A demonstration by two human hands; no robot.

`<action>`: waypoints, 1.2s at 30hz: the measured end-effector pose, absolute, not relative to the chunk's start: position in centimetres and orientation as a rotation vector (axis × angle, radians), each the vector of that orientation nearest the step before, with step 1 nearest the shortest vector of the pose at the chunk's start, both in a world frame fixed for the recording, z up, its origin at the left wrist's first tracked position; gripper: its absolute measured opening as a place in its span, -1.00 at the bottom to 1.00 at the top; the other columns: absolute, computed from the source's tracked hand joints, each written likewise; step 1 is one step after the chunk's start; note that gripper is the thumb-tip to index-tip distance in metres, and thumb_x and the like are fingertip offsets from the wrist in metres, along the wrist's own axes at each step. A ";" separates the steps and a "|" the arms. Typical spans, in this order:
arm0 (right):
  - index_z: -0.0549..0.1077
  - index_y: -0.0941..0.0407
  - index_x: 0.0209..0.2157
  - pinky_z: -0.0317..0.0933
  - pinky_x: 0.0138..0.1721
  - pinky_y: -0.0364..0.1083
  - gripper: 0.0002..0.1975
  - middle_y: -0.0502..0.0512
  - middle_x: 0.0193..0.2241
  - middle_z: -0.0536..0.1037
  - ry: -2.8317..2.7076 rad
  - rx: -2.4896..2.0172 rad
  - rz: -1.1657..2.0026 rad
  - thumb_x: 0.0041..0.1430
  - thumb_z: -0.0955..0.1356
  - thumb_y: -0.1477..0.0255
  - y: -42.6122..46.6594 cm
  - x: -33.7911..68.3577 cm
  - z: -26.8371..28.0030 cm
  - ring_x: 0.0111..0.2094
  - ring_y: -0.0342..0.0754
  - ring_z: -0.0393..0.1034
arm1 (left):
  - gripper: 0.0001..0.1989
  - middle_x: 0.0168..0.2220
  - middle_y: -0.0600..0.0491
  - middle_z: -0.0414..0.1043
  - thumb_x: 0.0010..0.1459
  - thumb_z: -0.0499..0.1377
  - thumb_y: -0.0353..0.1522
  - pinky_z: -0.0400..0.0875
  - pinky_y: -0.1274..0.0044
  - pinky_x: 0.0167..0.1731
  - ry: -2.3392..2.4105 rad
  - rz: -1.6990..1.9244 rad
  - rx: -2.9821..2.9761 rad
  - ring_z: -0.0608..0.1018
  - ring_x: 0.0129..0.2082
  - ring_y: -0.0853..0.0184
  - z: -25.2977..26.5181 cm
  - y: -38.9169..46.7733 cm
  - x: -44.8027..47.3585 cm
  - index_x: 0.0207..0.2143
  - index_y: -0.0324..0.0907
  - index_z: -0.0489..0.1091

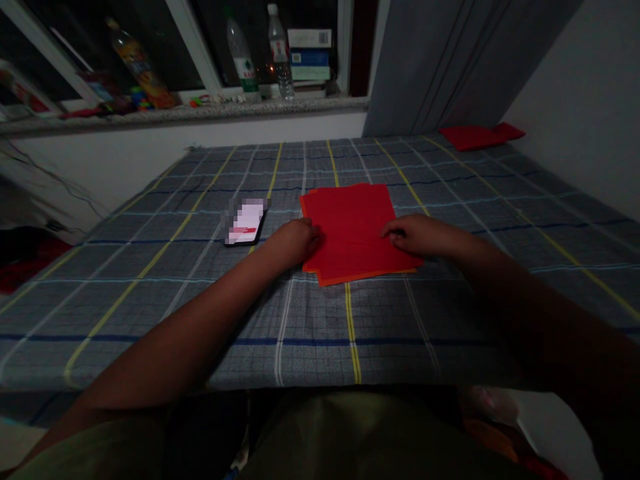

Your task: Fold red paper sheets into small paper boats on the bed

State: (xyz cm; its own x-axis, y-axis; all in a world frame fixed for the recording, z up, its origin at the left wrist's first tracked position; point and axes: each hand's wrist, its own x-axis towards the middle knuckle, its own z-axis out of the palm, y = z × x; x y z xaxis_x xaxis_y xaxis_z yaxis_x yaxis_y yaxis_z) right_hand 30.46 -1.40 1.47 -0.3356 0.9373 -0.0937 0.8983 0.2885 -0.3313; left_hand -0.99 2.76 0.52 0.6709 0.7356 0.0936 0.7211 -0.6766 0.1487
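On the plaid cloth (175,320), red sheets (353,227) lie mid-frame between our left hand (296,241) and right hand (420,233)

The red sheets could skew further or crease, we judge, if our hands drag unevenly, since their edges sit askew over orange paper (330,281). We count one cloth, one pile whose sheets we cannot number, three bottles (140,67) upper left to upper centre, two hands, one phone (247,222) left of centre. Our fingers curl at the pile's left and right edges; we cannot tell whether either grip pinches paper
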 end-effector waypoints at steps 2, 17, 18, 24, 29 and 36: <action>0.64 0.08 -0.12 0.32 -0.29 -0.09 -0.76 0.13 -0.21 0.70 -2.340 -1.810 0.497 0.25 0.34 0.50 -1.6 30.0 1.6 -0.28 0.01 0.57 | -0.70 -0.17 -0.11 0.53 0.37 0.06 -0.27 0.40 0.45 -0.10 1.198 0.186 2.802 0.54 -0.20 0.22 0.6 2.7 -0.9 -0.06 -0.18 0.56; 0.50 0.06 -0.40 0.25 -0.26 -0.05 -0.92 0.10 -0.32 0.62 -2.066 -1.688 0.418 0.19 0.41 0.42 -2.0 28.1 0.7 -0.28 0.02 0.49 | -0.55 0.09 -0.23 0.40 0.35 0.15 -0.07 0.36 0.24 0.16 1.085 0.384 2.903 0.47 0.08 0.04 -0.1 1.1 0.8 -0.02 -0.27 0.50; 0.49 0.06 -0.38 0.25 -0.24 -0.05 -0.94 0.10 -0.29 0.62 -2.060 -1.653 0.383 0.19 0.41 0.42 -2.1 28.0 0.7 -0.26 0.03 0.48 | -0.59 0.15 -0.24 0.37 0.34 0.17 -0.09 0.33 0.22 0.20 1.092 0.457 2.876 0.44 0.14 0.02 -0.3 1.2 0.7 -0.02 -0.25 0.49; 0.44 0.05 -0.32 0.24 -0.22 -0.04 -0.96 0.11 -0.28 0.60 -2.064 -1.520 0.335 0.23 0.38 0.40 -2.7 27.7 1.0 -0.26 0.03 0.45 | -0.58 0.25 -0.26 0.31 0.31 0.20 -0.32 0.31 0.21 0.27 1.212 0.804 2.554 0.40 0.27 0.09 -0.9 2.6 -0.3 0.18 -0.19 0.25; 0.45 0.04 -0.26 0.30 -0.19 -0.01 -0.91 0.14 -0.22 0.63 -2.005 -1.497 0.300 0.16 0.41 0.42 -2.6 27.9 0.9 -0.25 0.05 0.47 | -0.54 0.16 -0.21 0.44 0.33 0.13 -0.37 0.40 0.28 0.17 1.255 0.742 2.431 0.52 0.16 0.16 -1.1 3.4 -1.0 0.24 -0.17 0.16; 0.50 0.08 -0.14 0.38 -0.13 0.02 -0.76 0.16 -0.19 0.64 -1.882 -1.523 0.373 0.12 0.43 0.45 -1.8 28.4 0.0 -0.18 0.06 0.53 | -0.62 -0.04 -0.11 0.55 0.26 0.20 -0.34 0.46 0.34 0.01 1.322 0.781 2.307 0.58 -0.07 0.22 -1.0 4.3 -1.6 0.11 -0.18 0.33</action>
State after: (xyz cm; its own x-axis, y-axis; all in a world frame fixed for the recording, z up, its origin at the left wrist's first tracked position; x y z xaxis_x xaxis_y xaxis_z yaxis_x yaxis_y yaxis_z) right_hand 28.44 -1.81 -0.05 -0.0853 0.9426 0.3229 0.7484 0.2745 -0.6037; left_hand -1.58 4.30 -1.04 0.4071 0.8692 0.2806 0.6654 -0.4927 0.5609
